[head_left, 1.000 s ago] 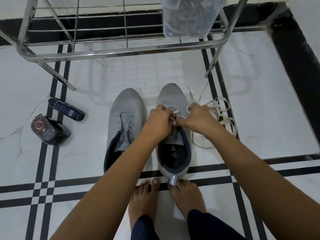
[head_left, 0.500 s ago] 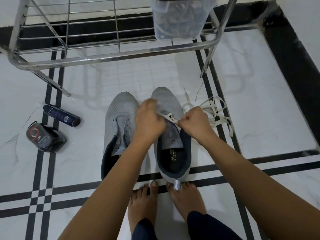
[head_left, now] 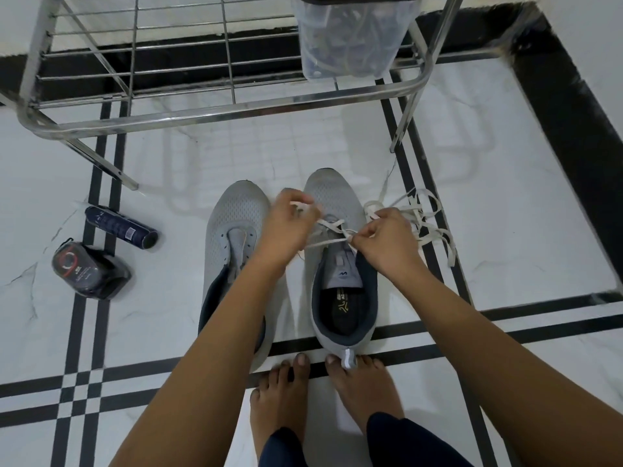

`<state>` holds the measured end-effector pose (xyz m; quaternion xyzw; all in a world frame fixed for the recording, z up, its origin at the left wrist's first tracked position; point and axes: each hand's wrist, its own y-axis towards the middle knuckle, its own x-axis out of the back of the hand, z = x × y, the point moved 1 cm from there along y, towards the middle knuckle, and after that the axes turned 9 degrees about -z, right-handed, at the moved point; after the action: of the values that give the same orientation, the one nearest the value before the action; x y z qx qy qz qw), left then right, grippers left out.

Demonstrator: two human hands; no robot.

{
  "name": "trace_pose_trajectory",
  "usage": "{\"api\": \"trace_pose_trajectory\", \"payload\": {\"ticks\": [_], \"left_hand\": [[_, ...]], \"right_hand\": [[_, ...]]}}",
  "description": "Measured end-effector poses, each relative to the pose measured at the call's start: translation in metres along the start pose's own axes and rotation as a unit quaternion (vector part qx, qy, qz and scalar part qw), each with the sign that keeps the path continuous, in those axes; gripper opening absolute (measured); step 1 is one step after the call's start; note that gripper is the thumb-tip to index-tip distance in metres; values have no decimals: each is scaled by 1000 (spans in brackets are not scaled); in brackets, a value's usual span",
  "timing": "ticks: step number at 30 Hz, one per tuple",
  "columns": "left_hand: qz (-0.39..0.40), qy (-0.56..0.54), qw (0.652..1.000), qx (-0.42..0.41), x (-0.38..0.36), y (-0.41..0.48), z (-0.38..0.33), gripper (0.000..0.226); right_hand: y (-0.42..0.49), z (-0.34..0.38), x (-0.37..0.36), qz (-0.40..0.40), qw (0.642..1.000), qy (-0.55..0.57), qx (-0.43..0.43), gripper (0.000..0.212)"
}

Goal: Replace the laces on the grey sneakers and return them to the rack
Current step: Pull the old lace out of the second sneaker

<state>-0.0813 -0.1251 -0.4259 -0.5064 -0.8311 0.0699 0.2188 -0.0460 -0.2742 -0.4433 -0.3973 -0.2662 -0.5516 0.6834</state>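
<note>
Two grey sneakers stand side by side on the floor, toes toward the rack. The left sneaker (head_left: 236, 224) has no lace. A cream lace (head_left: 332, 227) crosses the right sneaker (head_left: 337, 197) near its lower eyelets. My left hand (head_left: 286, 227) pinches one lace end above the shoe's toe. At the shoe's right edge, my right hand (head_left: 384, 237) pinches the other part of the lace. Loose lace (head_left: 421, 217) lies coiled on the floor right of that shoe.
A steel rack (head_left: 236, 109) stands just beyond the shoes, with a clear tub (head_left: 354, 38) of laces on its shelf. A dark spray can (head_left: 121, 227) and a dark pouch (head_left: 87, 271) lie at left. My bare feet (head_left: 303, 399) are behind the shoes.
My left hand has moved up and forward from the tongue, drawing the lace out through the eyelets. My right hand stays at the shoe's right side. The camera view shifted slightly.
</note>
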Motion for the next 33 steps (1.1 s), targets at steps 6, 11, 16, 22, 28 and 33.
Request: {"api": "trace_pose_trajectory", "payload": {"ticks": [6, 11, 16, 22, 28, 33], "left_hand": [[85, 263, 949, -150, -23, 2, 12, 17], [-9, -474, 861, 181, 1, -5, 7, 29], [82, 225, 965, -111, -2, -3, 3, 15], [36, -35, 998, 39, -8, -4, 13, 16], [-167, -80, 974, 133, 33, 3, 22, 39], [-101, 291, 944, -120, -16, -29, 21, 46]], "right_hand": [[-4, 1, 4, -17, 999, -35, 24, 20], [-9, -2, 4, -31, 999, -13, 13, 20], [-20, 9, 6, -47, 982, -145, 111, 24], [-9, -5, -3, 4, 998, 66, 26, 18], [-4, -8, -3, 20, 998, 59, 7, 12], [9, 12, 4, 16, 996, -11, 89, 18]]}}
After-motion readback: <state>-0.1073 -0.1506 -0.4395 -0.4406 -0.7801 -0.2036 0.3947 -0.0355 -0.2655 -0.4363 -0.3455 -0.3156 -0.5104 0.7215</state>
